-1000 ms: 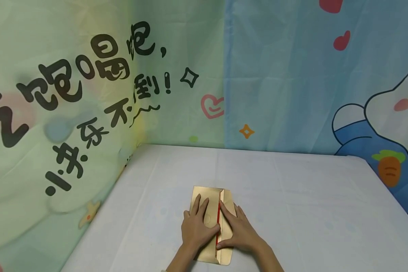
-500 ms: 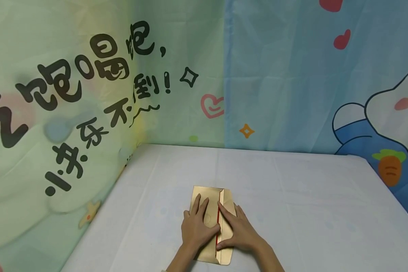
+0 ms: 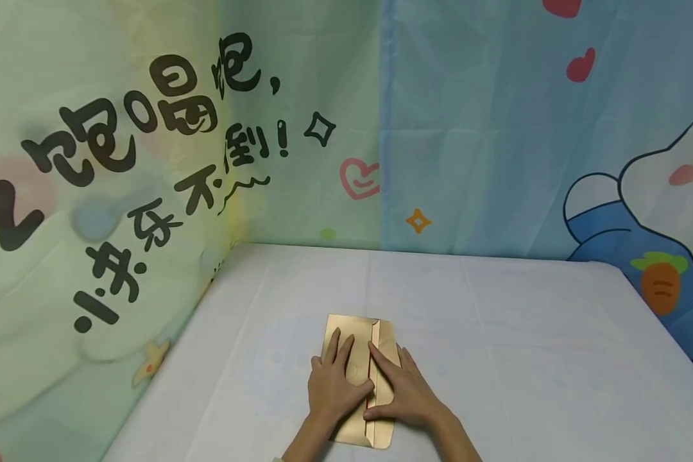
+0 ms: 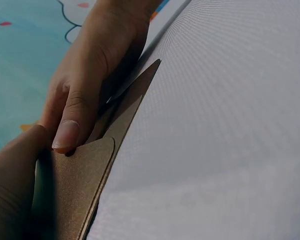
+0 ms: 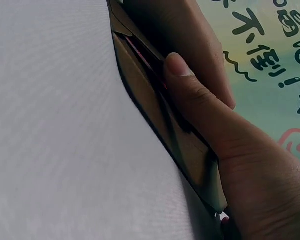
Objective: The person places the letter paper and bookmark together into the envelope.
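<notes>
A gold envelope point(image 3: 355, 325) lies flat on the white table, its long side running away from me. A long flap point(image 3: 388, 337) stretches along its right side, and a thin red strip shows beside the fold. My left hand point(image 3: 336, 385) rests on the envelope's left part with fingers spread and thumb by the opening. With thumb and index fingertips at the flap's inner edge, my right hand point(image 3: 411, 393) presses on the flap, its other fingers by the right edge. In the right wrist view the opening of the envelope point(image 5: 145, 100) gapes narrowly under the right thumb.
The white cloth-covered table point(image 3: 531, 346) spreads around the hands. A printed curtain point(image 3: 468, 128) hangs behind the table, and another with black lettering point(image 3: 101, 135) hangs at the left.
My right thumb and index fingertips have shifted slightly left over the flap's edge, and less of the red strip shows. The left hand stays in place on the envelope.
</notes>
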